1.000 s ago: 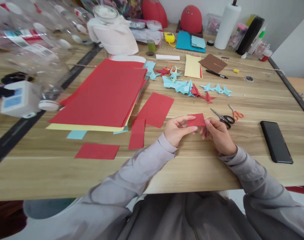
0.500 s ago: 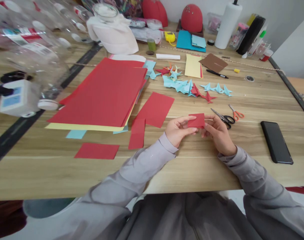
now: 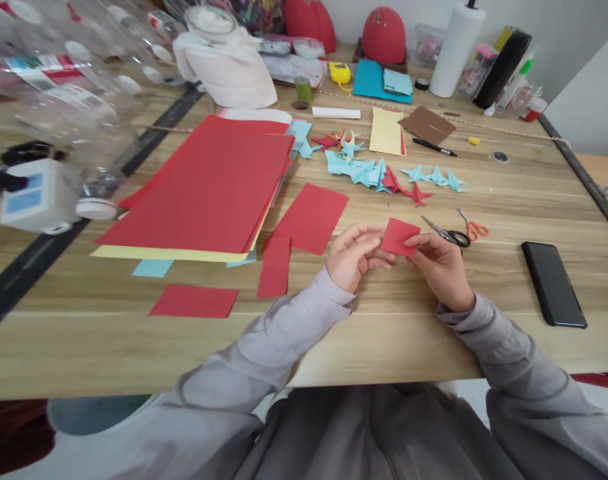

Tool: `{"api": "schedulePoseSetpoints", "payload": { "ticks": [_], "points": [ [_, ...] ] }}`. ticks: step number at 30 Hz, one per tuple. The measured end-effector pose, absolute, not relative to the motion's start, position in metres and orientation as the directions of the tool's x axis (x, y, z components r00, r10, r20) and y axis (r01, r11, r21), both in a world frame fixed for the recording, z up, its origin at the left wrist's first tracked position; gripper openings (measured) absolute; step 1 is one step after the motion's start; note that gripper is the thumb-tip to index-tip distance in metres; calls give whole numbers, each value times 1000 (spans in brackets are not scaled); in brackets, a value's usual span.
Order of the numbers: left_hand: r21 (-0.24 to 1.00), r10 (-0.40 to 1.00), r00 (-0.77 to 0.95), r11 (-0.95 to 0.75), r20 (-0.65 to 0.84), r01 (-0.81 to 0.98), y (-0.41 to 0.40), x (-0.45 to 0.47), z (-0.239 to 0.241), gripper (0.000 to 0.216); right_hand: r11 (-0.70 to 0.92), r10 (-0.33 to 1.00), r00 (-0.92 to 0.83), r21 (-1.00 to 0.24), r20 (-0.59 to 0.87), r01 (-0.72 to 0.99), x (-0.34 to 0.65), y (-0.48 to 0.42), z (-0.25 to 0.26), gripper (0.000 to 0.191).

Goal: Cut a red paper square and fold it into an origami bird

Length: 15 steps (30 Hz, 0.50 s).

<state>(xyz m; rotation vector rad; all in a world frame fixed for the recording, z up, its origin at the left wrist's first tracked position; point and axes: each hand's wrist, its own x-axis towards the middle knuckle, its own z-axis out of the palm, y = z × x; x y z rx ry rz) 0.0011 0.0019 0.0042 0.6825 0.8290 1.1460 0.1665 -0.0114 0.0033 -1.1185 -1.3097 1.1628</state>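
Note:
A small square of red paper [image 3: 397, 235] is pinched between the thumb and fingers of my right hand [image 3: 443, 272] at its right edge. It is held above the table, tilted. My left hand [image 3: 353, 257] is at the paper's left edge, fingers loosely curved and apart, with no grip on the sheet visible. Scissors with black handles [image 3: 456, 238] lie just beyond my right hand, beside small orange-handled scissors [image 3: 477, 229]. Left of my hands lie a larger red sheet [image 3: 314, 217], a red strip [image 3: 274, 268] and a red rectangle [image 3: 194, 301].
A stack of large red sheets [image 3: 199, 193] covers the left middle. Folded blue paper cranes [image 3: 364, 172] and red ones [image 3: 418, 194] lie further back. A phone [image 3: 554, 283] rests at right. Plastic bottles [image 3: 59, 100] crowd the far left; a white bottle [image 3: 454, 53] stands behind.
The red paper has turned and shifted slightly right in my right hand. My left hand has loosened its hold on the paper's left side.

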Motion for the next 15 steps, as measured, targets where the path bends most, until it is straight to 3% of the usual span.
{"api": "schedulePoseSetpoints", "payload": {
  "ticks": [4, 15],
  "points": [
    [827, 939, 189, 343, -288, -446, 4, 2, 5, 32, 140, 988, -70, -988, 135, 66, 167, -12, 3, 9],
    [914, 966, 154, 246, -206, -322, 1, 3, 2, 37, 254, 958, -180, -954, 224, 161, 170, -12, -2, 21]
  ]
}}
